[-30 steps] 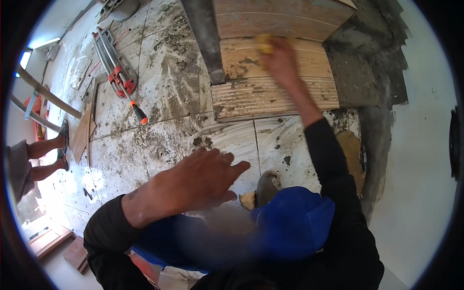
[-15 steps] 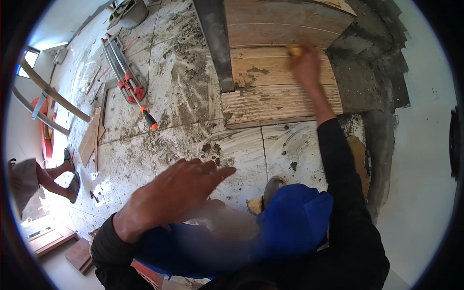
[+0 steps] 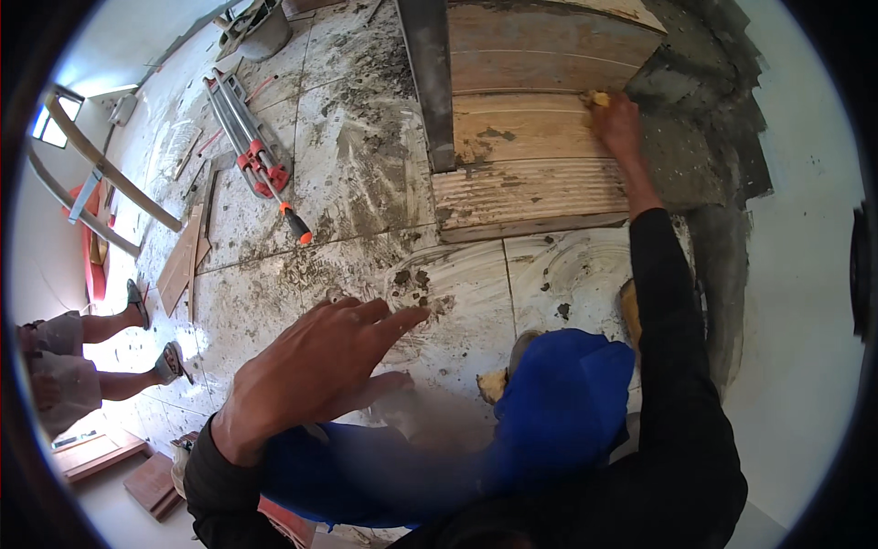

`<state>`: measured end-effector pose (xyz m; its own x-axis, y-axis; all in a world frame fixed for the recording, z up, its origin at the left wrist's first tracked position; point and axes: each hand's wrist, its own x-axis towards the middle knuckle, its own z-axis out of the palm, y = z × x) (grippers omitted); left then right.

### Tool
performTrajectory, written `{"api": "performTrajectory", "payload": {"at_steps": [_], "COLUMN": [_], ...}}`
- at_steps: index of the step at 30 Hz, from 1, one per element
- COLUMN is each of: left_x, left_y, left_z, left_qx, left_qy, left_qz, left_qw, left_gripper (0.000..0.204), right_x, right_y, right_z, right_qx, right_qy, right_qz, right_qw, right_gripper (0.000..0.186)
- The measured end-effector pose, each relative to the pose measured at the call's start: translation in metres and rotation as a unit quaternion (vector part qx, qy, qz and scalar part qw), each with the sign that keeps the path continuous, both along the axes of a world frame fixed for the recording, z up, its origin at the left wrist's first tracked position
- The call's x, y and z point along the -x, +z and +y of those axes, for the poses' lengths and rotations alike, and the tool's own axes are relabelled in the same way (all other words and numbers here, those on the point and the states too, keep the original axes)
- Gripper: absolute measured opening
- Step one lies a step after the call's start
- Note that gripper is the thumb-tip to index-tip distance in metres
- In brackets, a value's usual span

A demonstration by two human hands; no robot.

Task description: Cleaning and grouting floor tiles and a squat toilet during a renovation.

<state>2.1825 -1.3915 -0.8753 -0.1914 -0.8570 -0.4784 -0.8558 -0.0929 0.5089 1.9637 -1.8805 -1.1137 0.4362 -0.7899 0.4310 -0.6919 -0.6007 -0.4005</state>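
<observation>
R hand point(image 3: 619, 126) pinches yellow sponge point(image 3: 598, 98) at step's point(image 3: 517, 128) back R corner, fingertip grip prob. suiting tight spot. L hand point(image 3: 315, 366), loosely spread w/ nothing in it, hangs over floor point(image 3: 247, 306), prob. for balance.

Black sleeves point(image 3: 675, 357), bright-blue trousers point(image 3: 572, 398), greyish shoe tip point(image 3: 522, 348).
</observation>
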Motion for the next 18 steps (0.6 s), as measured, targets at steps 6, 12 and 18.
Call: {"api": "performTrajectory", "payload": {"at_steps": [6, 12, 18], "left_x": [0.014, 0.009, -0.003], "left_y": [-0.033, -0.014, 0.002], "left_z": [-0.015, -0.002, 0.017], "left_qx": [0.031, 0.047, 0.02], "left_qy": [-0.079, -0.024, 0.015], "left_qz": [0.04, 0.03, 0.027], "left_qw": [0.996, 0.998, 0.999], "left_gripper": [0.06, 0.066, 0.067], "right_x": [-0.147, -0.094, -0.078], "right_y": [-0.025, 0.007, 0.001], "right_z": [0.145, 0.073, 0.063], "right_qx": [0.1, -0.122, 0.028], "right_qy": [0.224, 0.079, -0.004], "right_qz": [-0.056, -0.002, 0.075], "right_qw": [0.968, 0.989, 0.997], "right_gripper": [0.039, 0.026, 0.031]}}
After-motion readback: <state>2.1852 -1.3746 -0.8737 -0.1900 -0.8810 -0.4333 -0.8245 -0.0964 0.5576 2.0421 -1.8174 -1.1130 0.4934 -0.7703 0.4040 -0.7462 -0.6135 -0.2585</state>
